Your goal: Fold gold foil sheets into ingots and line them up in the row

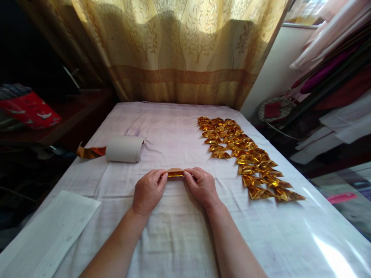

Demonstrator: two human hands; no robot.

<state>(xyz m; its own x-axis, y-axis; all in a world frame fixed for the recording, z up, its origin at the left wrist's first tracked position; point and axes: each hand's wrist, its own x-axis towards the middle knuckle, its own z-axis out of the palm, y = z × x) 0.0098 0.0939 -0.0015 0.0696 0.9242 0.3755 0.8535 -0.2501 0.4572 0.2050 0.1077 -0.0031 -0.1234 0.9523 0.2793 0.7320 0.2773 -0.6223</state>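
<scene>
Between my two hands a small strip of gold foil paper (176, 174) is held level, its shiny face toward me and a duller brownish edge curving up behind. My left hand (149, 190) pinches its left end between thumb and fingers. At the right end, my right hand (202, 186) grips it the same way. Both hands are just above or on the white sheet; I cannot tell which. To the right lie rows of folded gold foil pieces (249, 157), pointed at their ends. On the left is a curled roll of pale paper (123, 149) with a gold foil sheet (92, 152) sticking out.
A white flat board or sheet (53, 231) lies at the front left of the cloth-covered table (174, 127). Behind hangs a gold patterned curtain (185, 50). A red container (31, 110) stands on a dark surface at left. Clothes (344, 123) hang at right.
</scene>
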